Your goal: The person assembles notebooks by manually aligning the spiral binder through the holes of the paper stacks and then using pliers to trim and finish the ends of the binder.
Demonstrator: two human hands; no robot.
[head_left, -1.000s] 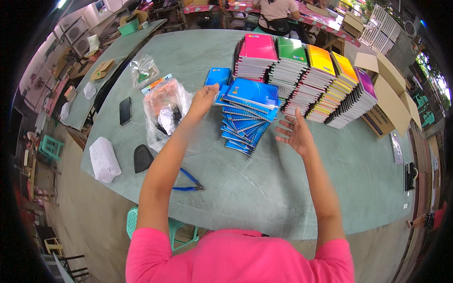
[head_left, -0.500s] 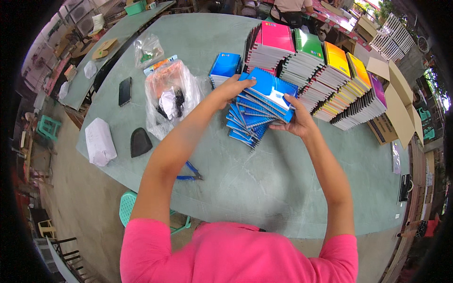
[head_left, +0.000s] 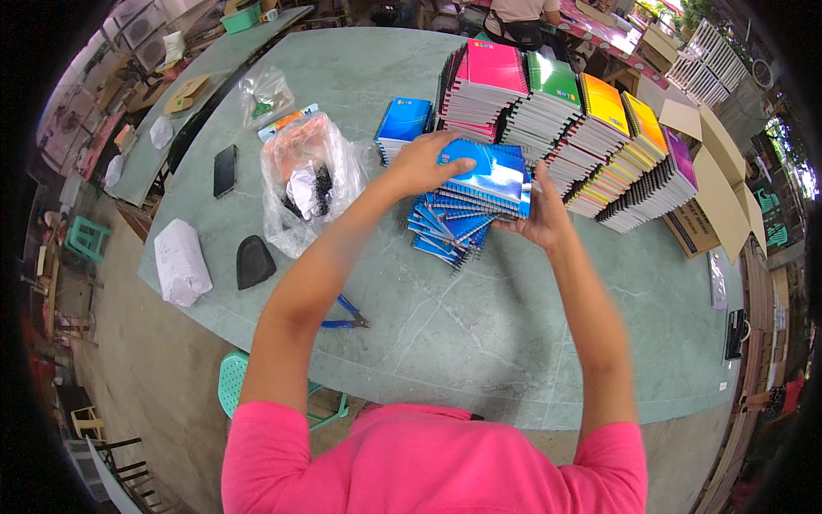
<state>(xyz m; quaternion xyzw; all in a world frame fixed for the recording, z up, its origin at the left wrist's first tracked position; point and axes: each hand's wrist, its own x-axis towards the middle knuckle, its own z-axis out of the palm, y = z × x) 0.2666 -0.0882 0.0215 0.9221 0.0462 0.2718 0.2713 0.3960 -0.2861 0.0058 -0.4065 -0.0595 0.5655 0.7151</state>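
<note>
Between my hands is a bundle of blue spiral notebooks (head_left: pixel 490 168), gripped from both sides. My left hand (head_left: pixel 428 165) is closed on its left end, thumb on the top cover. My right hand (head_left: pixel 543 212) clasps the right end, fingers partly underneath. Below the bundle, more blue notebooks (head_left: pixel 441 230) lie in a fanned, uneven pile on the table. A neat blue notebook stack (head_left: pixel 404 120) stands just beyond my left hand. Past my right hand rise tall stacks of pink (head_left: pixel 492 68), green (head_left: pixel 554 79), orange (head_left: pixel 604 103), yellow (head_left: pixel 647 120) and purple notebooks (head_left: pixel 681 163).
On the green table (head_left: pixel 411 343) at left are a plastic bag (head_left: pixel 308 171), a phone (head_left: pixel 225 170), a white paper bundle (head_left: pixel 182 261), a black pad (head_left: pixel 254 261) and blue-handled pliers (head_left: pixel 347 317). An open cardboard box (head_left: pixel 715 206) stands at right. A person (head_left: pixel 522 13) is across the table.
The notebooks in my hands went from a skewed, spread bunch to a more even bundle. My left hand has shifted over the bundle's left end.
</note>
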